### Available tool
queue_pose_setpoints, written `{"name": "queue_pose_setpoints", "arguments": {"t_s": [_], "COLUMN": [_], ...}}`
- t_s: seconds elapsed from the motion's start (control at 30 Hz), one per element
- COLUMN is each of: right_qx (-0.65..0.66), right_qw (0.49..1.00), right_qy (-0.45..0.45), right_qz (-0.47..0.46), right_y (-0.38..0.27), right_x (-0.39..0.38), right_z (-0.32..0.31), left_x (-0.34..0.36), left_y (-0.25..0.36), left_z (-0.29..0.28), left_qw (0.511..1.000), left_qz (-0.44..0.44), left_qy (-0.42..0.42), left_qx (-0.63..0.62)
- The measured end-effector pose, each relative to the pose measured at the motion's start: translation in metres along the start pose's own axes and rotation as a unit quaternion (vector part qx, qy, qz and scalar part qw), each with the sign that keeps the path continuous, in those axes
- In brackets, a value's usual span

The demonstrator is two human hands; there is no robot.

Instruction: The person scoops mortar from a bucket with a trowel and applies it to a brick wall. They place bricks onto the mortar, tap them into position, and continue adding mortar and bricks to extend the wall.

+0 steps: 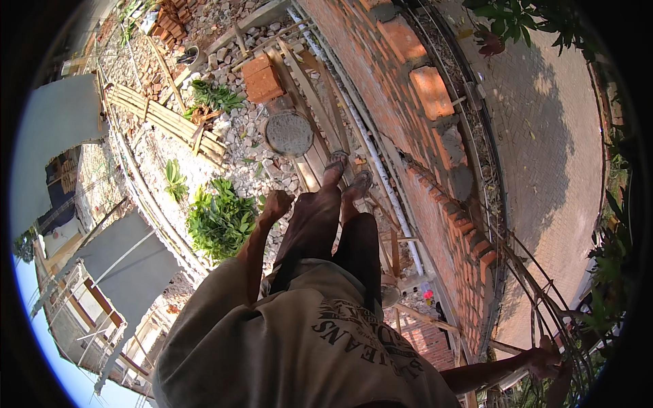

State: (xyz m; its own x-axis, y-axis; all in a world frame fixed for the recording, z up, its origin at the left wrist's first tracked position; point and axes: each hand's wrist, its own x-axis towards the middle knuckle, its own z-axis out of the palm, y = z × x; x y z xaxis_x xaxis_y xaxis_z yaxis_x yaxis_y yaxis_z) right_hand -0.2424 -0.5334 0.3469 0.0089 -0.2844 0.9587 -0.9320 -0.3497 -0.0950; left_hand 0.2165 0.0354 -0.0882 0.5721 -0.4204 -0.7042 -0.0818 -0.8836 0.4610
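Observation:
My left hand [277, 202] hangs beside my left thigh with its fingers curled in, and nothing shows in it. My right arm reaches out to the right, past the brick wall [435, 197]. There my right hand [542, 360] is closed around a thin branch [537, 289] of a leafless tangle; its fingers are partly in shadow. Ahead of my feet, a round bucket of grey mortar [289, 132] stands by the planks [309, 102] I stand on. Behind it sits a stack of orange bricks [262, 78]. Fresh bricks [432, 92] lie in mortar along the wall top.
Bamboo poles [163, 122] lie on the rubble [231, 149] at left, near a leafy green plant [219, 219]. A long pale pipe [367, 139] runs beside the wall. Beyond the wall is a paved road [544, 170], partly shaded. Grey roofing sheets [129, 258] stand lower left.

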Motion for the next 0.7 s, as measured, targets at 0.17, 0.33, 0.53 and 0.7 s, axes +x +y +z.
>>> {"name": "queue_pose_setpoints", "arguments": {"t_s": [0.17,0.33,0.53,0.7], "right_qx": [-0.107,-0.008,-0.08,0.119], "right_qw": [0.991,0.995,0.964,0.742], "right_qy": [-0.068,-0.094,-0.245,-0.659], "right_qz": [-0.035,-0.041,-0.072,0.034], "right_y": [0.011,-0.011,-0.15,-0.269], "right_x": [0.008,0.016,-0.05,-0.206], "right_z": [-0.012,-0.029,-0.056,-0.027], "left_x": [-0.018,-0.016,-0.003,0.058], "left_y": [-0.013,-0.025,-0.027,-0.069], "left_z": [0.03,0.049,0.029,0.02], "left_qw": [0.995,0.993,1.0,0.98], "left_qz": [0.055,0.088,-0.022,-0.095], "left_qy": [-0.016,0.011,0.013,0.06], "left_qx": [0.082,0.084,0.01,-0.167]}}
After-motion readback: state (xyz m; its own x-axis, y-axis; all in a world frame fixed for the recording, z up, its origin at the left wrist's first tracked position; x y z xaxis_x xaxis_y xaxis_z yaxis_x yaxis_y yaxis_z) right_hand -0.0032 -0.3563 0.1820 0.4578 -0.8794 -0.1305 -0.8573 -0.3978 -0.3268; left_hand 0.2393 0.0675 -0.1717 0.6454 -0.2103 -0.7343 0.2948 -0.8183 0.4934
